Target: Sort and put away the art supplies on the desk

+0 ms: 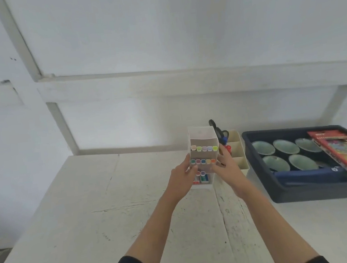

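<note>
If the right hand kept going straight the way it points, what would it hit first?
The marker box, which the right hand is gripping from the side. Beyond the box only the desk and the wall seem to lie, though depth is unclear.

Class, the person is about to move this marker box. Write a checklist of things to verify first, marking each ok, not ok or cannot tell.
1. Grip: ok. The left hand and right hand hold the marker box by opposite sides.
2. Markers seated: ok. The visible caps sit in even rows.
3. Box lifted off the desk: cannot tell; its base is hard to read.
4. Room on its left: ok. Only desk surface shows beside the left hand.
5. Room on its right: not ok. The cream organizer with scissors stands close behind the right hand.
</note>
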A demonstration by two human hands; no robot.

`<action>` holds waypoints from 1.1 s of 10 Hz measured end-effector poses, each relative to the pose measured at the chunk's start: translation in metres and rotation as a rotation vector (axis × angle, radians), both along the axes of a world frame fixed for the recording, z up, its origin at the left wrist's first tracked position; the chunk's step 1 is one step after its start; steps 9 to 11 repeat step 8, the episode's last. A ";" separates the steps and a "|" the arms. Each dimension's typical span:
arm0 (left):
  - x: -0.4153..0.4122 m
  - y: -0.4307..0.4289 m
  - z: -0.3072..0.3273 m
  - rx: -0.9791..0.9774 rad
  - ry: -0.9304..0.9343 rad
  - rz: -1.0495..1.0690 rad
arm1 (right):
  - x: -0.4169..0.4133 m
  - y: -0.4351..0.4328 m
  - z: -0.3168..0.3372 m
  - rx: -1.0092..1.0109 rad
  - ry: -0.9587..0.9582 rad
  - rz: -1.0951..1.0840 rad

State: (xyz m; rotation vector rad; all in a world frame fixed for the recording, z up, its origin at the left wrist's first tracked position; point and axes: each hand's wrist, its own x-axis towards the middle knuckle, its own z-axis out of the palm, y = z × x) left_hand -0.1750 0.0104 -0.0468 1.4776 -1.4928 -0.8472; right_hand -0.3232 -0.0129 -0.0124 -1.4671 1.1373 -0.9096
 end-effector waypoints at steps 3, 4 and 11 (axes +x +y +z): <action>-0.007 0.003 -0.007 0.023 0.036 0.040 | -0.002 -0.013 -0.008 -0.010 0.060 0.020; -0.009 0.002 -0.010 0.036 0.055 0.039 | -0.004 -0.018 -0.012 -0.002 0.067 0.028; -0.007 0.007 -0.005 0.076 0.231 0.074 | -0.006 -0.001 -0.027 -0.043 0.139 0.049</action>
